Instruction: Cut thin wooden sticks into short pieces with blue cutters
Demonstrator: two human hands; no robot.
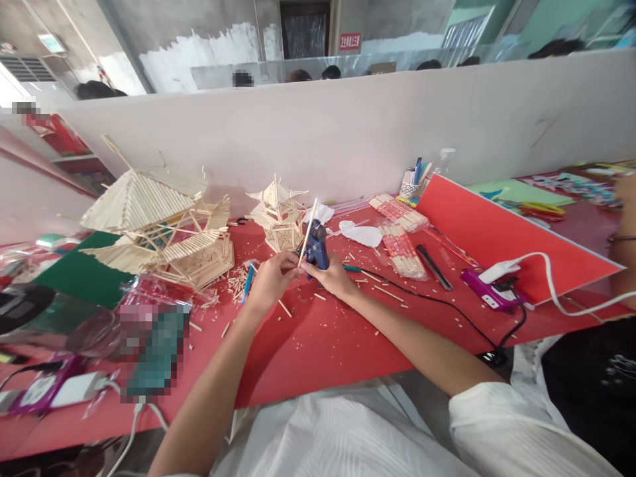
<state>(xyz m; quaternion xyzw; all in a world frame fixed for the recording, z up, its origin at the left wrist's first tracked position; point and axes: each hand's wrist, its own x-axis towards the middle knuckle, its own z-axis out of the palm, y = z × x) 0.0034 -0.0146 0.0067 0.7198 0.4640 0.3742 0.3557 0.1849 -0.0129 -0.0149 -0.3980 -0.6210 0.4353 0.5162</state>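
Near the middle of the head view, my left hand (271,281) is closed, its fingers pinching the lower end of a thin wooden stick (309,228) that points up. My right hand (335,275) is closed around a dark blue hand tool (317,246) with a blackish rounded part; its exact kind is hard to make out. The right fingertips meet the left ones at the stick's lower end. Just behind the hands stands a small pavilion model (278,215) made of sticks. A larger stick pavilion model (163,228) stands to the left.
Bundles of sticks in red wrappers (401,252), a black cutter knife (434,267) and a purple power strip (491,289) with cords lie to the right. A red board (511,232) leans there. Stick scraps litter the red table (318,358). A blurred phone (156,351) lies left.
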